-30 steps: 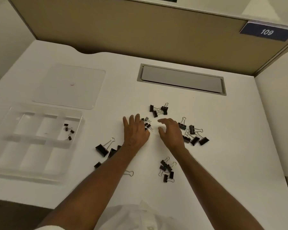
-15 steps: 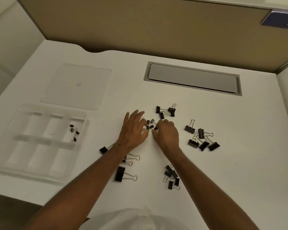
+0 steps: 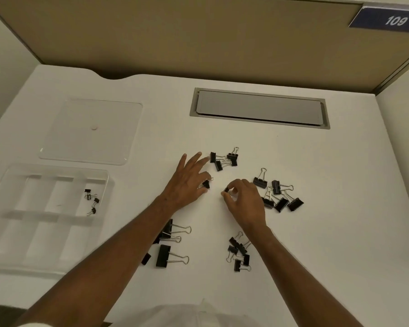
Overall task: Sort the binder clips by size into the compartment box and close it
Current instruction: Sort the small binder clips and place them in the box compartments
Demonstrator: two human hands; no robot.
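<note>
White number 109 on a blue plaque (image 3: 390,20), top of the beige partition (image 3: 198,36)

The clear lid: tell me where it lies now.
Head view: the clear lid lies flat on the desk's left side, just behind the compartment box.

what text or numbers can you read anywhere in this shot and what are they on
"109": white digits on the dark blue plate fixed at the top right of the tan partition.
No other text can be read: the binder clips, the clear compartment box and its lid show no legible marking.
</note>
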